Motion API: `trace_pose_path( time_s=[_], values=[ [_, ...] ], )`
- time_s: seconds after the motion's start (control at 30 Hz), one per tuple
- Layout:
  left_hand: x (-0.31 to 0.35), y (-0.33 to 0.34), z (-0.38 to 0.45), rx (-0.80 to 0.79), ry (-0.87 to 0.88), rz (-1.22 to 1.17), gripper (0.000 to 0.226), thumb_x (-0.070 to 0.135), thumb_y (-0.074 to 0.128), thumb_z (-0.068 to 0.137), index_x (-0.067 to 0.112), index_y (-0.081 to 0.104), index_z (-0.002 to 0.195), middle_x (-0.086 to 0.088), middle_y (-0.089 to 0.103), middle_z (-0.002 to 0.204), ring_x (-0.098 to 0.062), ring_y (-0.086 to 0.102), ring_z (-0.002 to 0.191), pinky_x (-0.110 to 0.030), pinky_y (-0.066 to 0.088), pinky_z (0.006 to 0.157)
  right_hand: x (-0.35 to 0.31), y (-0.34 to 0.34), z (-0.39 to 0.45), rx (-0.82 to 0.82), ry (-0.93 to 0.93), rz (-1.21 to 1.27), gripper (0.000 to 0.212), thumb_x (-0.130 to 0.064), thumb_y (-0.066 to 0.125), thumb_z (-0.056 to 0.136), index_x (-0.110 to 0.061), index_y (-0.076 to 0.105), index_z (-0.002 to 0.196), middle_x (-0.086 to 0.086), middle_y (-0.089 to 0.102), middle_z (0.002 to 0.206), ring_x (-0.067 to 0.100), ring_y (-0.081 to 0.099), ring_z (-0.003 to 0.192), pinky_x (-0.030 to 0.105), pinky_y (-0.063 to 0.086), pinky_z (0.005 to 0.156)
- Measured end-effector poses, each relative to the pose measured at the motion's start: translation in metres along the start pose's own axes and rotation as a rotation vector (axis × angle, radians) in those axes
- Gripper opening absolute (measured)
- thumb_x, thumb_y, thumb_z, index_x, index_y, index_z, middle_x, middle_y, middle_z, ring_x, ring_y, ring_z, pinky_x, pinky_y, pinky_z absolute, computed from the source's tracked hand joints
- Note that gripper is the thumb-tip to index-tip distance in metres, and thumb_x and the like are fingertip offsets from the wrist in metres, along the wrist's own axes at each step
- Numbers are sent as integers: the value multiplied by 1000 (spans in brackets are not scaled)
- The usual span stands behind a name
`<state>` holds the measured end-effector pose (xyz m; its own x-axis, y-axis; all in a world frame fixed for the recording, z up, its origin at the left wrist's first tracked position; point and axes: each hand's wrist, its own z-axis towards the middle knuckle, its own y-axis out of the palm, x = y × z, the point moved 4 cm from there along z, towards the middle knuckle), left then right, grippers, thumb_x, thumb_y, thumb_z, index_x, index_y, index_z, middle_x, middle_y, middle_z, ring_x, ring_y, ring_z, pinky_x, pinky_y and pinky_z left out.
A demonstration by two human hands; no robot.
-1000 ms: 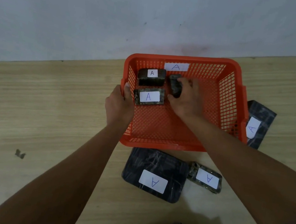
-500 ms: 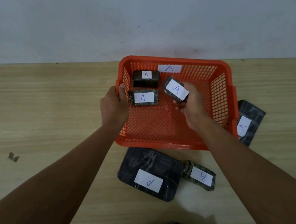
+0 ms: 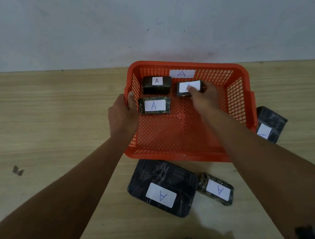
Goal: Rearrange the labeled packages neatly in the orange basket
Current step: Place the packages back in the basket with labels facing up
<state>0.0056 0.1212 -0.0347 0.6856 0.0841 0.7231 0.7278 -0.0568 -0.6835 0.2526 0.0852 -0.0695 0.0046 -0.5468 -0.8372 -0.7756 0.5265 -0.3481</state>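
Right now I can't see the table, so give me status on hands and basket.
Left hand gripping orange basket rim. Right hand on third package, back row. Three packages outside. Nothing blocking.

Single head-worn view looks steeply down, fairly near, over the table [image 3: 49, 123].

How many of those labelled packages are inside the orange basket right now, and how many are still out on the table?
Packages in the orange basket: 3
Packages on the table: 3
Total: 6 packages
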Motion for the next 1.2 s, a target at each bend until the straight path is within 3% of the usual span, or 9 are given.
trace_pose_path(
  time_s=[0.13,0.33,0.43,0.6,0.73,0.83,0.93,1.07,1.2],
  values=[
    [0,1,0,1,1,15,43,46,32,101,14,56,83,5,60,71,-16,61,67,-32,45,60,-2,4,5,98,-25,-39,31,-30,74,86,-22,64,115,-3,71,115,15,64,102,31,51,92],
    [-1,1,1,0,7,19,43,44,32,101,13,56,83,0,62,74,-20,61,68,-36,49,64,3,9,5,147,11,-34,26,-31,76,84,-22,63,105,-6,68,102,13,62,89,17,41,65],
    [-1,1,1,4,14,24,42,44,33,101,12,57,87,1,62,76,-21,63,71,-34,48,64,2,9,4,142,18,-62,28,-36,73,86,-21,69,109,-3,72,110,15,67,96,22,46,74],
    [7,-3,-6,48,24,-36,35,38,42,99,16,51,125,-5,69,109,-18,64,90,-32,49,77,-4,-2,-7,97,-21,-96,31,-39,66,90,-22,68,116,-4,70,117,11,60,97,24,41,83],
    [22,-7,-22,96,280,127,48,37,46,97,17,39,140,-9,43,147,-24,43,133,-43,39,104,-9,-28,-31,77,-109,-237,23,-36,64,91,-21,70,109,-11,63,102,7,55,95,22,38,84],
    [38,-3,-42,43,567,292,52,38,50,96,14,41,141,-11,37,152,-26,31,142,-45,27,116,-11,-51,-58,57,-228,-235,12,-29,65,91,-24,72,100,-13,63,96,6,59,94,19,39,82],
    [51,12,-74,-150,792,295,55,48,53,92,12,50,134,-10,51,141,-25,45,132,-38,37,109,-9,-76,-90,96,-381,-235,9,-26,64,91,-24,72,95,-14,66,92,3,61,90,14,42,79],
    [44,29,-113,-424,799,406,71,75,41,83,21,56,127,-5,64,127,-23,62,110,-40,55,88,5,-110,-140,117,-639,-231,6,-22,62,92,-23,68,92,-15,65,87,-3,61,81,7,42,71],
    [29,28,-121,-492,835,504,63,76,49,78,24,68,107,-1,73,92,-21,67,77,-37,56,70,50,-126,-185,34,-802,-395,6,-23,61,90,-19,65,89,-9,65,84,4,60,77,19,48,69]
  ],
)
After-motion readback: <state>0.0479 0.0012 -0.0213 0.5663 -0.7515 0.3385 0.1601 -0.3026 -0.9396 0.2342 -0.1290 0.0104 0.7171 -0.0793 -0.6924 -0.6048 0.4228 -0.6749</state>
